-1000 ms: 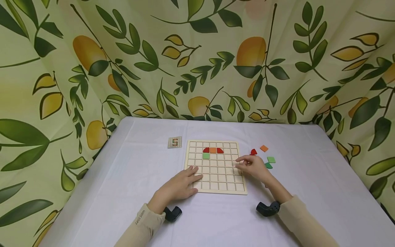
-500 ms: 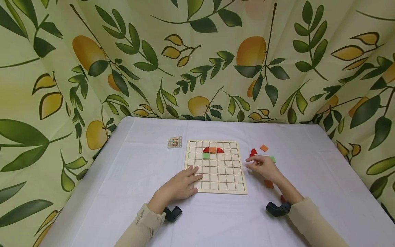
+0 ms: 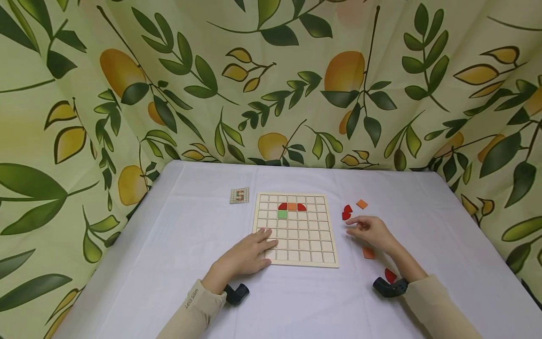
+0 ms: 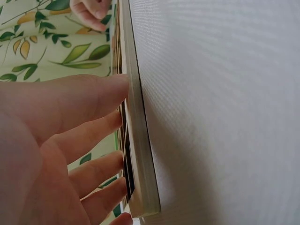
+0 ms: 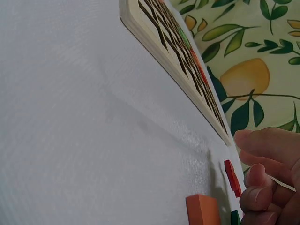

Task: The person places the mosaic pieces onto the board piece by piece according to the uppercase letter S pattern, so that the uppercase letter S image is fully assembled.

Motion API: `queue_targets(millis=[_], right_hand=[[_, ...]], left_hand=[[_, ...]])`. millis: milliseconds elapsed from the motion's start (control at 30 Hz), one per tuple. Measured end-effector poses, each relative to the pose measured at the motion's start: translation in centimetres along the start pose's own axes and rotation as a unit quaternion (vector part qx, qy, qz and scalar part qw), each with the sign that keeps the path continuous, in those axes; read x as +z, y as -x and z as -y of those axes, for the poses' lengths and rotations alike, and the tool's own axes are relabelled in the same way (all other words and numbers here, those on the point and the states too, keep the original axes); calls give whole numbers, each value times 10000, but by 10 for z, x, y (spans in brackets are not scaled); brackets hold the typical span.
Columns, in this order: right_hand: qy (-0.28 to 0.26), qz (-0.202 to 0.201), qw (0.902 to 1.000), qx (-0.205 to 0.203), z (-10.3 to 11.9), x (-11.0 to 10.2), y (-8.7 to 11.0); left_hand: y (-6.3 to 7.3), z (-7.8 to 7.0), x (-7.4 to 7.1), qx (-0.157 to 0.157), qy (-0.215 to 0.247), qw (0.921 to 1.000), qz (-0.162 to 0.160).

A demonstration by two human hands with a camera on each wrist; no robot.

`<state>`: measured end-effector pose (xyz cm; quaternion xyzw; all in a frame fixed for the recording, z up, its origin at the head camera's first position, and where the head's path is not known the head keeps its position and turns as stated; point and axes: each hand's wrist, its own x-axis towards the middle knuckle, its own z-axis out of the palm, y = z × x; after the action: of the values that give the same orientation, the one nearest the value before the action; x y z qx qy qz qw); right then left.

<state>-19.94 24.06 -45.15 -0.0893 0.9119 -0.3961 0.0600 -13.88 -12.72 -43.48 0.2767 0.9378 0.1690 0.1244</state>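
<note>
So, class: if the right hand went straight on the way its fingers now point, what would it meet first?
The right hand would probably meet the wooden grid board first; the hand's height is unclear, so it might pass above.

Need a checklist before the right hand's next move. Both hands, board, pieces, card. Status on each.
1. Left hand on board: rests on its near left part, fingers spread. Ok.
2. Right hand free: no piece seen between thumb and index finger. Ok.
3. Placed pieces inside their cells: orange square between two red pieces, green square below the left one. Ok.
4. Pattern card uncovered: left of board. Ok.
5. Loose green piece fully in view: only part shows in right wrist view. Not ok.
6. Full loose-piece count: hand may hide some. Cannot tell.
</note>
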Motion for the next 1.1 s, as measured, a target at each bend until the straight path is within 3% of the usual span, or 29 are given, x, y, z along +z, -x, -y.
queue_targets(millis=[1100], right_hand=[[333, -124, 9991, 245, -25, -29, 10]], left_hand=[[-1, 2, 2, 23, -227, 9997, -23]])
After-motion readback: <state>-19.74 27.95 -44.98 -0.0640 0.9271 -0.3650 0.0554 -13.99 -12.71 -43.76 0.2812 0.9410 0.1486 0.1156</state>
